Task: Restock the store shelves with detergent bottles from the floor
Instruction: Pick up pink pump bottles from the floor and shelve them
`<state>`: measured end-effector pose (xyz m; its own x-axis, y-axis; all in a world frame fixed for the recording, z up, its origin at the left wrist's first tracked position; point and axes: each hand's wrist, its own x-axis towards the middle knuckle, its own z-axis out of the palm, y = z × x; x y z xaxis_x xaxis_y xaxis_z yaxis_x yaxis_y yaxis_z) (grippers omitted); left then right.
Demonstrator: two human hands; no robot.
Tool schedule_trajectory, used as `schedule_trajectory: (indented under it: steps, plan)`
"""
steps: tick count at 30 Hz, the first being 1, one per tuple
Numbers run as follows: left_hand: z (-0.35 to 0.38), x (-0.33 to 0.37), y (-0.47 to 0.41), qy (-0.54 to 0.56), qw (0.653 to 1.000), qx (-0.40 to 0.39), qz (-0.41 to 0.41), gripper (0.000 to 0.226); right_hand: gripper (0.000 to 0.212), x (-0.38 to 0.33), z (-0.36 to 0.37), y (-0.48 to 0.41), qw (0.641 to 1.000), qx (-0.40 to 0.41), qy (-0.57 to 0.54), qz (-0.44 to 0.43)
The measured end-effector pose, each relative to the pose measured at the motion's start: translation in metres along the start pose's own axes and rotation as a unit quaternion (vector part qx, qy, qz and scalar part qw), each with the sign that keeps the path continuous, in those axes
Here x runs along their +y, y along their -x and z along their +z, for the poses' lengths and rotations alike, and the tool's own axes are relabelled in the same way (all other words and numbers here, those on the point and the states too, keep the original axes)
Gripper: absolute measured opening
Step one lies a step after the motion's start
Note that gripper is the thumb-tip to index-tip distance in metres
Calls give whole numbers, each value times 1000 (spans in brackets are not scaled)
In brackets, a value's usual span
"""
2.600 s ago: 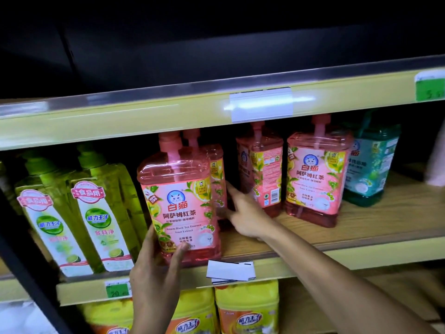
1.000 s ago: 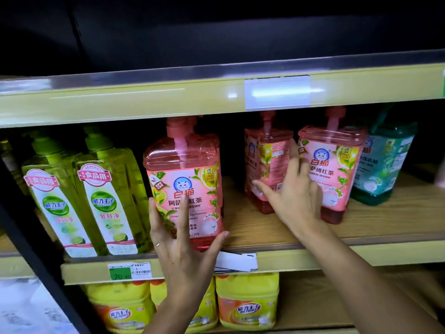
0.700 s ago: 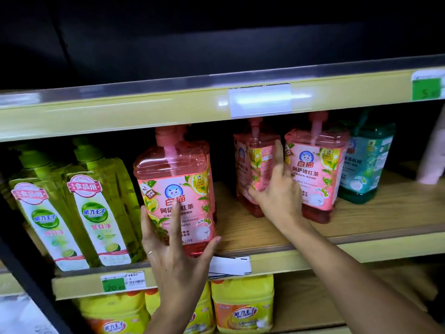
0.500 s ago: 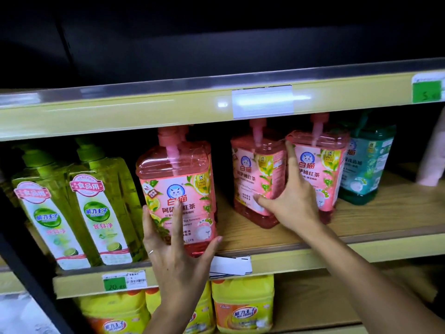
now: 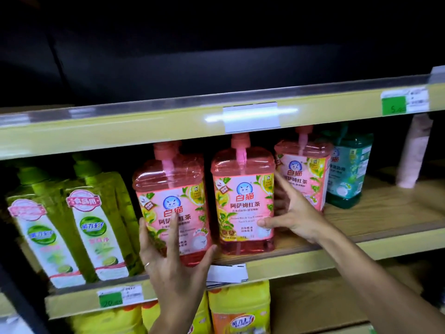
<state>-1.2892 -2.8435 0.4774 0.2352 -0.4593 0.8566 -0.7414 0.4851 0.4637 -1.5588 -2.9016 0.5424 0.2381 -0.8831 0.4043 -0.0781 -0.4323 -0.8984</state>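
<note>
Three pink pump bottles of detergent stand on the middle shelf (image 5: pixel 313 256). My left hand (image 5: pixel 173 261) spans the lower front of the left pink bottle (image 5: pixel 168 189), thumb at its right edge and fingers spread up the label. My right hand (image 5: pixel 296 218) grips the right side of the middle pink bottle (image 5: pixel 243 201), thumb on the label and fingers behind it. That bottle stands upright at the shelf front, label facing out, close beside the left one. The third pink bottle (image 5: pixel 305 174) stands further back on the right, partly behind my right hand.
Two green bottles (image 5: pixel 96 220) stand left of the pink ones, and a teal bottle (image 5: pixel 349 169) stands to the right. Yellow bottles (image 5: pixel 238 307) fill the shelf below. The upper shelf edge (image 5: pixel 144 126) hangs just above the pump tops. A pale pink pack (image 5: pixel 414 153) is at the far right.
My right hand has drawn the middle pink bottle forward and to the left and turned its label to the front. My left hand has stayed on the left pink bottle.
</note>
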Motion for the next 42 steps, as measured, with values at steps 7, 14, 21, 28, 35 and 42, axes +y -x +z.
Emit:
schedule_trajectory:
  steps: [7, 14, 21, 28, 35, 42]
  plan:
    - [-10, -4, 0, -15, 999, -34, 7, 99, 117, -1, 11, -2, 998, -43, -39, 23]
    - [-13, -1, 3, -41, 998, -55, -6, 103, 115, -4, 18, 2, 998, -39, -47, 23]
    - [-15, 8, 3, -63, 995, -74, -10, 102, 110, -3, 23, 14, 998, -8, -60, 27]
    - [-23, 5, -1, -50, 994, -102, -5, 97, 104, -8, 23, 21, 996, -17, -71, 50]
    - [-33, 4, 2, -10, 996, -81, 41, 85, 75, -14, 9, 56, 996, -4, -52, 68]
    - [3, 61, -5, -20, 978, -61, 200, 59, 83, -22, -2, 55, 994, -80, -34, 61]
